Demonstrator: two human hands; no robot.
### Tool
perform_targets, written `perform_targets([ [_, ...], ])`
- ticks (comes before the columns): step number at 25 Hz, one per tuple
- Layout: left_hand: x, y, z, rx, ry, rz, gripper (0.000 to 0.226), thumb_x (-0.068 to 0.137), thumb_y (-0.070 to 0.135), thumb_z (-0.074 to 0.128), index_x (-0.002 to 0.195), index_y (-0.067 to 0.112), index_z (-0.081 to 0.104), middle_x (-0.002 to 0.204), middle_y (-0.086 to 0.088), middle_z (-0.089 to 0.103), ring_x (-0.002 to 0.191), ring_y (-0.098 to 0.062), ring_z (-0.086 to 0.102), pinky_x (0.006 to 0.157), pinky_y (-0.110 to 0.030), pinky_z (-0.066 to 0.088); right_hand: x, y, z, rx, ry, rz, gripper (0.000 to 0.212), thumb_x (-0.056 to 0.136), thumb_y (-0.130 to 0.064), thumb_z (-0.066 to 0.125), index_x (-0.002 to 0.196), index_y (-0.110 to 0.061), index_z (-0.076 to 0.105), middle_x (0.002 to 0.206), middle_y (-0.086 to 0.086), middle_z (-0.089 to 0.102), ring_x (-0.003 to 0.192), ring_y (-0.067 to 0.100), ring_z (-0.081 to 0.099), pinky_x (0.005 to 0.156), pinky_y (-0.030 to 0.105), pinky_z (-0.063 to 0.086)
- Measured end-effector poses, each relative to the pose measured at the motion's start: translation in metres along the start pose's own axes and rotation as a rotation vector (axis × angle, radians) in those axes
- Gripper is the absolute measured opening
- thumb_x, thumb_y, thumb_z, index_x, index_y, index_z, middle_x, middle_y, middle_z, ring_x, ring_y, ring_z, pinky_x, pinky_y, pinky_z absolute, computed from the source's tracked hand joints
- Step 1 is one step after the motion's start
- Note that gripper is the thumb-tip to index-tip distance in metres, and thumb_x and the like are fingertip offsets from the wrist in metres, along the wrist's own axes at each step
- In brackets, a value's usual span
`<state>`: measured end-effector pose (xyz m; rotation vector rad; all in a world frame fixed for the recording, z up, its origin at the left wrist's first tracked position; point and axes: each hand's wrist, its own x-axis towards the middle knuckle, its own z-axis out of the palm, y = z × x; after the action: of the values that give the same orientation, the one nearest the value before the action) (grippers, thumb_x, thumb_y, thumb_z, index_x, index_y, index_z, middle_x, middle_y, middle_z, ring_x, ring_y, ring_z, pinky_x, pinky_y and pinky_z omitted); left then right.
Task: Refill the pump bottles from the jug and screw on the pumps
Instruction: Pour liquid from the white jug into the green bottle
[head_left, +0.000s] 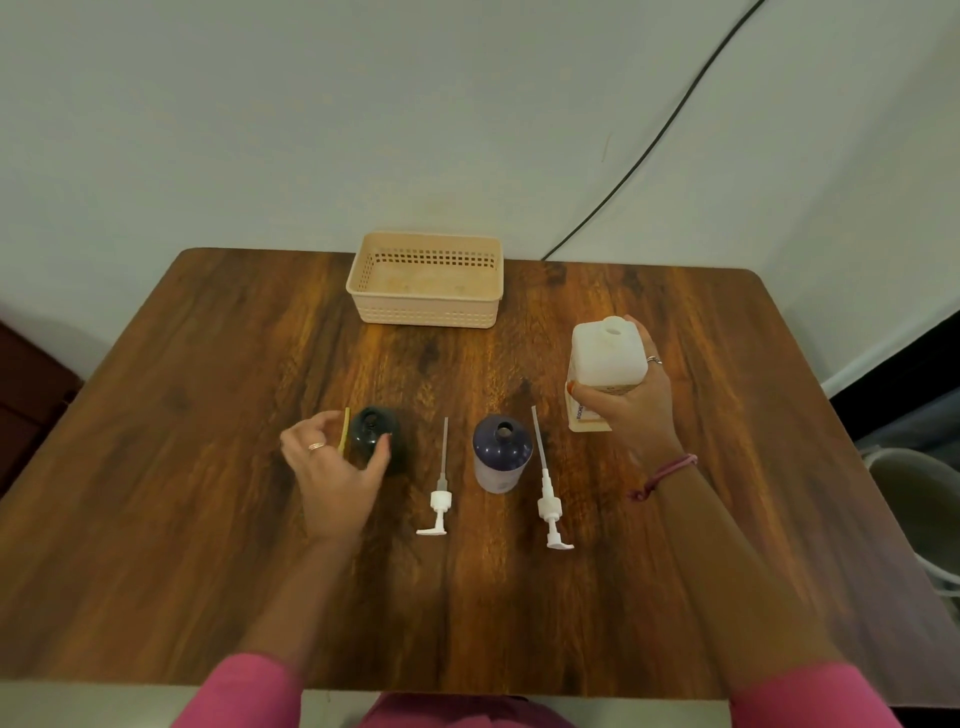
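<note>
Both hands are busy on the wooden table (208, 364). Left hand (332, 467) is curled round the dark bottle (375, 434), thumb on one side and fingers on the other, with a ring on one finger. That bottle stands upright, neck uncapped, and a thin yellow strip (344, 428) shows just beside it at the fingers; can't tell what that strip is. Right hand (631, 400) grips the white jug (605, 364) from its right side, fingers wrapped behind and thumb across the front label. Jug is upright near the right part of the table, mouth open with no cap on it. Pink bracelet (667, 473) on that wrist, pink sleeves on both arms.

Between the hands stands a purple bottle (501, 452), upright too, neck open. Two white pumps lie flat on the wood with their tubes pointing away from the person: left pump (439, 499) between the two bottles, right pump (548, 499) just right of the purple one. Neither is touching a bottle as far as I can see.

Back by the wall sits a beige plastic basket (423, 306), and a black cable (649, 150) runs down the wall behind the table
</note>
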<state>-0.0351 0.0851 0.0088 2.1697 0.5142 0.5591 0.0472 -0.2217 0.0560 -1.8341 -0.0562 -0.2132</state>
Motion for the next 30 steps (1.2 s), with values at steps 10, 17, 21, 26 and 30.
perform_targets([
  [10,0.021,-0.033,0.021,-0.017,-0.365,-0.248,0.094,0.067,0.035,0.085,0.143,0.012,0.035,0.144,-0.010,0.045,0.131,-0.027,0.044,0.108,-0.043,0.038,0.003,-0.008,0.031,-0.003,0.019,0.015,0.085,0.070,-0.016,0.082,0.140,-0.020,0.033,0.121,-0.003,0.053,0.109,0.001,0.055,0.073,0.013,0.053],
  [17,0.037,-0.016,0.008,-0.173,-0.326,-0.173,0.078,0.065,0.033,0.086,0.130,0.019,0.045,0.132,-0.001,0.050,0.119,-0.017,0.050,0.096,-0.030,0.042,0.009,-0.031,0.048,-0.040,0.002,-0.024,0.087,0.070,-0.011,0.082,0.141,-0.015,0.033,0.124,0.005,0.052,0.112,0.017,0.055,0.078,0.020,0.056],
  [21,0.058,0.025,-0.010,-0.324,-0.302,-0.045,0.076,0.063,0.026,0.088,0.125,0.021,0.045,0.128,-0.001,0.050,0.115,-0.014,0.052,0.099,-0.033,0.047,0.016,-0.059,0.057,-0.051,0.018,-0.066,0.085,0.065,-0.015,0.084,0.137,-0.022,0.038,0.116,-0.001,0.055,0.106,0.014,0.057,0.067,0.014,0.054],
  [26,0.077,0.096,-0.040,-0.405,-0.299,0.142,0.072,0.061,0.032,0.087,0.117,0.039,0.042,0.117,0.015,0.050,0.106,0.011,0.049,0.076,-0.003,0.045,0.028,-0.115,0.061,-0.073,0.016,-0.245,0.069,0.060,-0.008,0.082,0.111,-0.040,0.048,0.098,-0.030,0.059,0.094,-0.006,0.061,0.060,0.009,0.050],
  [30,0.089,0.148,-0.059,-0.472,-0.350,0.221,0.069,0.062,0.029,0.088,0.112,0.045,0.043,0.111,0.026,0.049,0.100,0.020,0.049,0.067,-0.003,0.047,0.043,-0.158,0.056,-0.146,-0.006,-0.296,0.084,0.052,-0.024,0.082,0.124,-0.036,0.041,0.107,-0.020,0.053,0.097,0.005,0.059,0.062,0.011,0.050],
])
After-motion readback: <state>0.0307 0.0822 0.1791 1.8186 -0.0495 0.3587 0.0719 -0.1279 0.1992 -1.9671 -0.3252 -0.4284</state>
